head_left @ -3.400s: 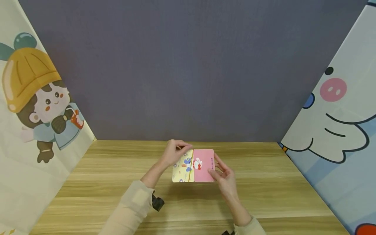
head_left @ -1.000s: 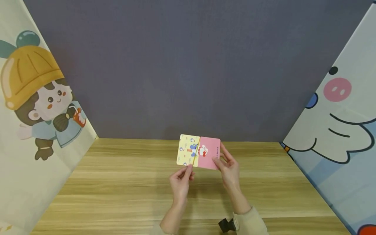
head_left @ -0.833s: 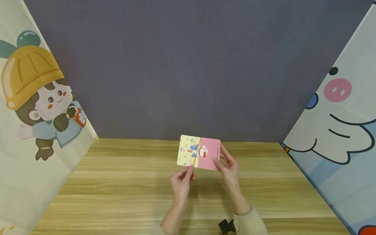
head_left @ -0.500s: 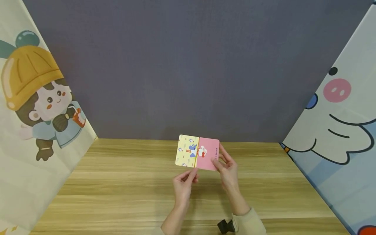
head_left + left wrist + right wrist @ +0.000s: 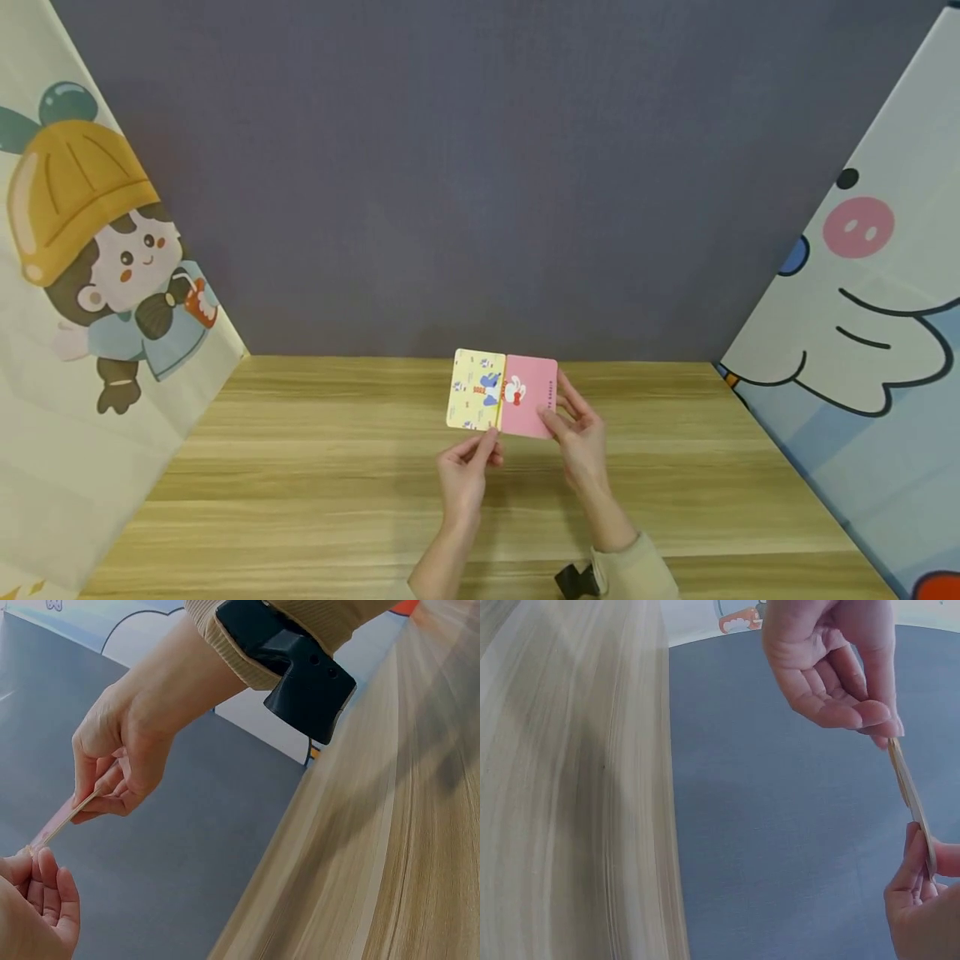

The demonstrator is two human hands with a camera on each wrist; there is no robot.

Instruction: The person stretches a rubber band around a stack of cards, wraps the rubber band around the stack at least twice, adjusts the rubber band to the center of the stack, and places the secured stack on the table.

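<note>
A small thin notebook (image 5: 531, 392), yellow with blue figures on its left part and pink with a white rabbit on its right, is held up over the table. My right hand (image 5: 585, 446) grips its pink end, thumb on the front and fingers behind. A narrow yellow rubber band (image 5: 500, 412) crosses the cover where the two colours meet. At the lower edge, my left hand (image 5: 463, 483) pinches the band between thumb and forefinger. The right wrist view shows the notebook edge-on (image 5: 915, 795), with part of the band standing off its back.
Below the hands spreads a wood-grain table (image 5: 300, 483). A dark grey panel (image 5: 480, 183) rises behind it, with cartoon-printed sheets (image 5: 45, 350) at the left and right sides. A black wrist camera (image 5: 576, 581) sits at the right cuff.
My left hand has gone from the notebook's top edge to its bottom edge, then slightly rightward. The slanting band now lies straighter along the colour boundary. The right hand keeps its grip.
</note>
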